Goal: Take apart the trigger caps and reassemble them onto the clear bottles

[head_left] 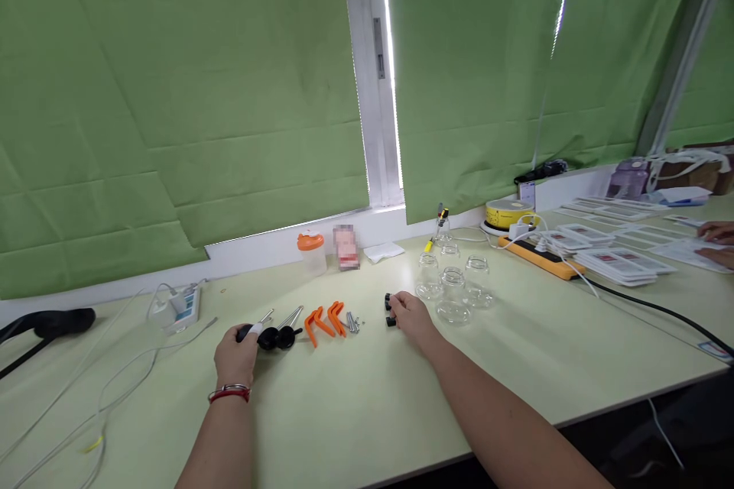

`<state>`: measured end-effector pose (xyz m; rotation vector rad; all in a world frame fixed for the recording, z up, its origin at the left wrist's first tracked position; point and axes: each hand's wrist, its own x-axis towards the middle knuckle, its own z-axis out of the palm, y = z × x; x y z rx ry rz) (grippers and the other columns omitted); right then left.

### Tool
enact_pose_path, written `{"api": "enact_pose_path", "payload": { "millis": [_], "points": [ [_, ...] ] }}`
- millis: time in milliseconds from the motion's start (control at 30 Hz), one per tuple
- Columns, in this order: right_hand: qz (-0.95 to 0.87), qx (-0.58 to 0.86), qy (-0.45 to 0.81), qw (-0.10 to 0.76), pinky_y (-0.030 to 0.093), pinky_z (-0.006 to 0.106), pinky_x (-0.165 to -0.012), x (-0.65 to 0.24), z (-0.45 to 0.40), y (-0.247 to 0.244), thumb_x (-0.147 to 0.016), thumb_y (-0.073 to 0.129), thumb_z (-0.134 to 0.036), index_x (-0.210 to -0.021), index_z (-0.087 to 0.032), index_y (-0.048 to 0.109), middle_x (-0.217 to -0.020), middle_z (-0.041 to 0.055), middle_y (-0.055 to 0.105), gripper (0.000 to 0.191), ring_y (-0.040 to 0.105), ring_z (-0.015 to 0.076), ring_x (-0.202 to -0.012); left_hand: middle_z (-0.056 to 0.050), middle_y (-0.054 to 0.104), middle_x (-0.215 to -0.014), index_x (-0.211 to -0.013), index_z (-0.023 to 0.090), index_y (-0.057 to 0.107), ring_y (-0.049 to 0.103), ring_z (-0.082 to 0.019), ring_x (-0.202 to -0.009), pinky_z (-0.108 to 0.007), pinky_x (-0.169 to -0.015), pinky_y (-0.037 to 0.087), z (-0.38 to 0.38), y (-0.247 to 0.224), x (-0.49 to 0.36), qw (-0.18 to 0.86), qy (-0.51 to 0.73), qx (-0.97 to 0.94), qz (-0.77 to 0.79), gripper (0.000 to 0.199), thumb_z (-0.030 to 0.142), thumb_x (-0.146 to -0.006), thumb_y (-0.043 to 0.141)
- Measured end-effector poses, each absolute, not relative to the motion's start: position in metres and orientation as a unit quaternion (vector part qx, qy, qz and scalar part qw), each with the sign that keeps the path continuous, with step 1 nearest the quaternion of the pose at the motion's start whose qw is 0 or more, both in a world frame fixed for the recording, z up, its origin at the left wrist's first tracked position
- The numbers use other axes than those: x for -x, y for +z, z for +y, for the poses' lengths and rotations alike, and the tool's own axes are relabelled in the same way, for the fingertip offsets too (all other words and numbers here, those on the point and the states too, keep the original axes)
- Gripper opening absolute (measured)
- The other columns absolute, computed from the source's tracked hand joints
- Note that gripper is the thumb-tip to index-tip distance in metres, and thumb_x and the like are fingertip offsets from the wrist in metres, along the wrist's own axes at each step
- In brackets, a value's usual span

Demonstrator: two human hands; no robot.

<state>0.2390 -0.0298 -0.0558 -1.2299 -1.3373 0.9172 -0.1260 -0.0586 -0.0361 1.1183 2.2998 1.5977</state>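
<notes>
On the left, my left hand [236, 357] is closed around a black part at the end of a row of black rounded pieces [278, 338] with thin metal rods. Something white shows by its fingertips. My right hand [411, 317], fingers pinched together, is at a small black block [391, 321]; another black block lies just behind. Between my hands lie several bent orange pieces [336, 318] and a small group of metal screws [352, 322]. Several clear glass jars [453, 298] stand to the right of my right hand.
An orange-lidded cup [313, 254] stands by the wall. White cables [129, 359] and a power strip [186, 309] lie left. At right are an orange power strip [542, 258], a yellow round container [508, 214], printed cards [622, 263] and another person's hands [716, 244].
</notes>
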Motion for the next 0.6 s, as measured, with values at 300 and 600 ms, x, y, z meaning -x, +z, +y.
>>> {"api": "enact_pose_path", "payload": {
  "millis": [300,600],
  "points": [
    [-0.566,0.516,0.383,0.516,0.033,0.023,-0.046,-0.2388,-0.031,-0.0552,-0.081,0.045,-0.048,-0.072,-0.019,0.055,-0.062,-0.0017,0.057,0.031,0.046,0.0109,-0.048,-0.004,0.066,-0.074,-0.085,0.017,0.068,0.058,-0.02,-0.067,-0.031,-0.063,0.046,-0.0591,-0.035,0.1242,0.063,0.528,-0.376,0.759,0.033,0.041,-0.062,0.063],
    [-0.567,0.52,0.38,0.513,0.036,0.023,-0.046,-0.2371,-0.0321,-0.0555,-0.079,0.047,-0.047,-0.072,-0.019,0.056,-0.063,-0.0007,0.059,0.031,0.046,0.0113,-0.048,-0.004,0.065,-0.072,-0.083,0.017,0.068,0.057,-0.02,-0.066,-0.032,-0.063,0.046,-0.0612,-0.0328,0.1222,0.066,0.532,-0.374,0.757,0.032,0.038,-0.061,0.063]
  ]
}}
